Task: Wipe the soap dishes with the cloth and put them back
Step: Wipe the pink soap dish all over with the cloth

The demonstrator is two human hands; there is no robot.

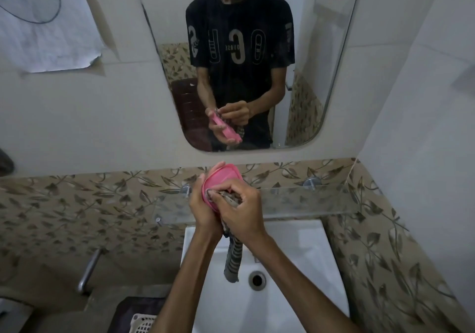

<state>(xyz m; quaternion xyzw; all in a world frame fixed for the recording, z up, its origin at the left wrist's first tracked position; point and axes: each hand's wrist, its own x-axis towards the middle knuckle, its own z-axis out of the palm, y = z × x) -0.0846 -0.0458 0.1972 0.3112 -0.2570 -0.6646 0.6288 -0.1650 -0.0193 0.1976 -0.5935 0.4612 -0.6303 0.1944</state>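
A pink soap dish [223, 177] is held upright in front of me above the sink, with my left hand [201, 208] wrapped around its left side and back. My right hand [240, 208] is closed on a grey striped cloth [232, 260] and presses it against the dish's lower inside. The loose end of the cloth hangs down over the basin. The mirror above repeats the same hold. Only this one soap dish is in view.
A glass shelf [295, 201] on metal pegs runs along the patterned wall just behind my hands. Below is the white sink [295, 250] with its drain [257, 279]. A mirror [321, 50] hangs above, a metal handle [88, 271] is at left, and a white basket [141, 323] sits at the bottom.
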